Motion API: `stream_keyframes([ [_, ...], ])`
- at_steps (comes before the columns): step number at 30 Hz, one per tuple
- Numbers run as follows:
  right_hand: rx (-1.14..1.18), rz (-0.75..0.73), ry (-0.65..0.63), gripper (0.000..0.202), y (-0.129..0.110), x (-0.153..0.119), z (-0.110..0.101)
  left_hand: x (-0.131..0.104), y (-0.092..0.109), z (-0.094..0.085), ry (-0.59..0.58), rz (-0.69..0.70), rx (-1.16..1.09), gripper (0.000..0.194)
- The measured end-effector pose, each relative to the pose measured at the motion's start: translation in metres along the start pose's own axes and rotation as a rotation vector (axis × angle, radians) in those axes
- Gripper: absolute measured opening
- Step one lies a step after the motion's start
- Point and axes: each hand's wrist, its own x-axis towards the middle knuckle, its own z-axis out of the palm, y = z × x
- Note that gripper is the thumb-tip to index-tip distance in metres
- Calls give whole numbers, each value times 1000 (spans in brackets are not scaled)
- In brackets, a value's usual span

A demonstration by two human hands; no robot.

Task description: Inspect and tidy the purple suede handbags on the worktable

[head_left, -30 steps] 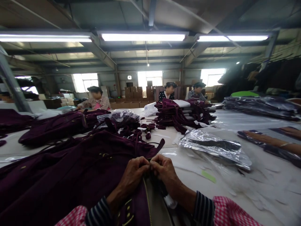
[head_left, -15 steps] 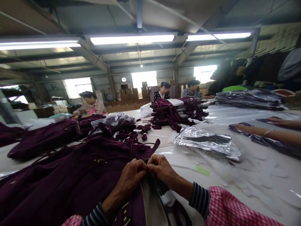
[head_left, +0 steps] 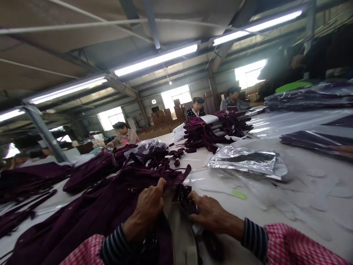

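A purple fabric bag (head_left: 91, 213) lies across the table in front of me, its zipped mouth open and the pale lining (head_left: 180, 233) showing. My left hand (head_left: 149, 202) is closed on the bag's left edge near the top of the opening, index finger pointing forward. On the other side of the opening, my right hand (head_left: 211, 211) has its fingers curled round a dark, bundled strap (head_left: 186, 200). That strap hangs over the right edge of the opening. Blur hides its lower end and the fingertips of both hands.
Purple bags are piled (head_left: 215, 129) at the back. A clear plastic bag (head_left: 248, 162) lies to the right, beside a green slip (head_left: 239, 194) and white scraps. More purple bags (head_left: 91, 171) lie left. Co-workers (head_left: 124, 134) sit across the table; another person's hand (head_left: 344, 149) shows at far right.
My hands, together at the zip before, have moved apart. My right hand has shifted right and holds the dark strap. The view has tilted, and the co-worker's hands at right have mostly left it.
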Motion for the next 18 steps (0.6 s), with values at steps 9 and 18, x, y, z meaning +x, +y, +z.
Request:
stream_keyframes([
  [9,368,-53,-85,40,13,0,-11,-3,2,-49,309,-10,-8,27],
  [18,162,-34,26,23,-9,-4,-3,1,-12,-24,310,2,-63,24],
])
